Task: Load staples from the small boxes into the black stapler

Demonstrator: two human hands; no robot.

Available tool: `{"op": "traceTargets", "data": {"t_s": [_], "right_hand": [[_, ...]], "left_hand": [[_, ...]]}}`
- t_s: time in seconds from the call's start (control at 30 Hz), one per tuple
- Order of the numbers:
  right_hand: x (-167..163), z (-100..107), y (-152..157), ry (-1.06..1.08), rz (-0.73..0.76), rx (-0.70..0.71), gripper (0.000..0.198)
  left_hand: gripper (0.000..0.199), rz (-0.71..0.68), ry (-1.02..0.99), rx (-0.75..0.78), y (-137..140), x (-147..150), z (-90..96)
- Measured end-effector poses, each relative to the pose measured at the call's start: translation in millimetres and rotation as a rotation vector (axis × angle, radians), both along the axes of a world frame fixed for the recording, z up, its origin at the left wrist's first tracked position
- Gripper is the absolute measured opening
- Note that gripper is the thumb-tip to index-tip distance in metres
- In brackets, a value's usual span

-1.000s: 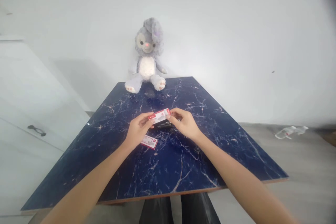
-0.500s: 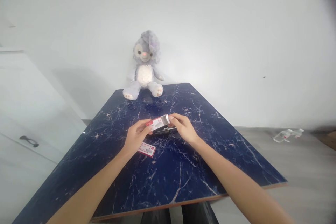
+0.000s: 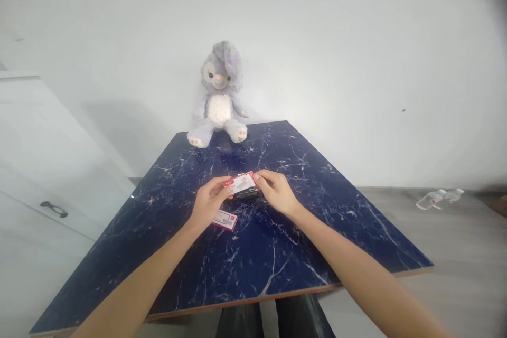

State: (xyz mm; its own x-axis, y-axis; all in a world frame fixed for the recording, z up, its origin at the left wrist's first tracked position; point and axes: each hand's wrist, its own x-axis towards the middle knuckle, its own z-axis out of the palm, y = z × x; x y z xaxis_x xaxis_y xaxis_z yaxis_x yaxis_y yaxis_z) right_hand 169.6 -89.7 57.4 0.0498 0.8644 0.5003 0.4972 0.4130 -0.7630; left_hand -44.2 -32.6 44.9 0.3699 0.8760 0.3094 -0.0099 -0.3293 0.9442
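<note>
A small red-and-white cardboard box point(image 3: 240, 184) is held level above the table between my two hands. My left hand point(image 3: 208, 200) pinches its left end between thumb and fingers. At the right end, the thumb and fingertips of my right hand point(image 3: 277, 191) are closed on the box's edge, where a red flap shows. Just below the held box lies a slim black object point(image 3: 246, 195), partly covered, its kind unclear. A second red-and-white box point(image 3: 226, 220) lies flat on the table near my left wrist, which hides its left part.
The dark blue marble-patterned table point(image 3: 269, 253) has its front edge before my legs. A grey plush rabbit point(image 3: 219, 100) sits at the back against the wall. A white cabinet point(image 3: 43, 158) stands left. Clear plastic bottles point(image 3: 438, 199) lie on the floor at right.
The grey-white open flap at the held box's right end no longer shows; a red edge is there now, under my right fingers. Both hands keep their grip, and the view has shifted slightly.
</note>
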Motion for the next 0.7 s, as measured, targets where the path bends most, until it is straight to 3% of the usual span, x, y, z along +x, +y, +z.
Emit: {"op": "traceTargets", "data": {"t_s": [0.17,0.43,0.6,0.7], "right_hand": [[1.5,2.8,-1.3,0.007,0.093,-0.025,0.044],[-5.8,-3.8,2.0,0.374,0.384,-0.219,0.052],[-17.2,-5.6,-2.6,0.375,0.370,-0.222,0.054],[-3.5,1.1,1.0,0.335,0.273,-0.191,0.051]], "left_hand": [[0.037,-0.055,-0.003,-0.008,1.6,-1.8,-3.5],[0.044,-0.103,-0.076,-0.181,2.6,-1.4,-2.8],[0.041,-0.149,-0.087,-0.272,0.3,-1.7,5.4],[0.037,-0.155,-0.024,-0.248,-3.9,-2.2,11.2]]}}
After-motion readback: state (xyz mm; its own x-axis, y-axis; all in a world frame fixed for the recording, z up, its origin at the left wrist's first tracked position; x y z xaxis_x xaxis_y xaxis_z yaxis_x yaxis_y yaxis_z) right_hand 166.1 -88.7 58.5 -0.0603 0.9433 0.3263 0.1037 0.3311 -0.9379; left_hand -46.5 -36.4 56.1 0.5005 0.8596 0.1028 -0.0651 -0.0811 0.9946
